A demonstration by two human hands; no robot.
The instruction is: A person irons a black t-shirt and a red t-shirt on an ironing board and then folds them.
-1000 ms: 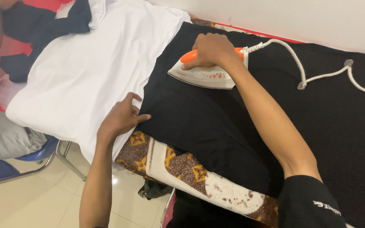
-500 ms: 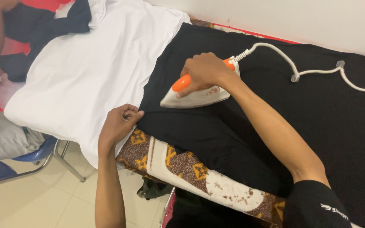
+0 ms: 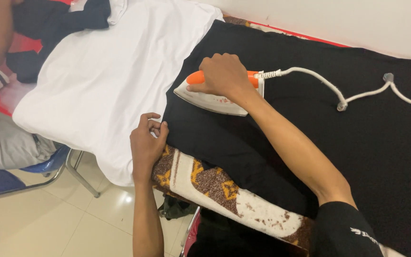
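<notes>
the right hand (image 3: 222,76) is clenched around the orange handle of a white iron (image 3: 215,93), its grip wrapped fully over the top so most of the handle is hidden under the fingers. the iron sits flat on a black garment (image 3: 281,123), with its pointed nose aimed away from the wrist, toward the garment's near-left edge. a white cord (image 3: 319,85) leaves the iron just behind the heel of that grip and trails off across the black cloth, well beyond the forearm, with a small clip or knot part-way along it.

the left hand (image 3: 147,143) lies just below and to the side of the iron's nose, near but apart from it. its fingers are curled and pinch the corner of the black garment where that edge meets a white garment (image 3: 105,81), so this grip is closed on the cloth rather than released. the white garment spreads out past the left hand's knuckles and hangs over the near edge of the surface.

under the left wrist a brown and cream patterned blanket (image 3: 205,183) shows below the black cloth, covering the surface. beyond the white garment lies a dark blue piece of clothing (image 3: 53,21). a blue chair (image 3: 34,169) with metal legs stands on the pale tiled floor (image 3: 48,219), to the outer side of the left forearm, and part of another person in a striped top sits at it.
</notes>
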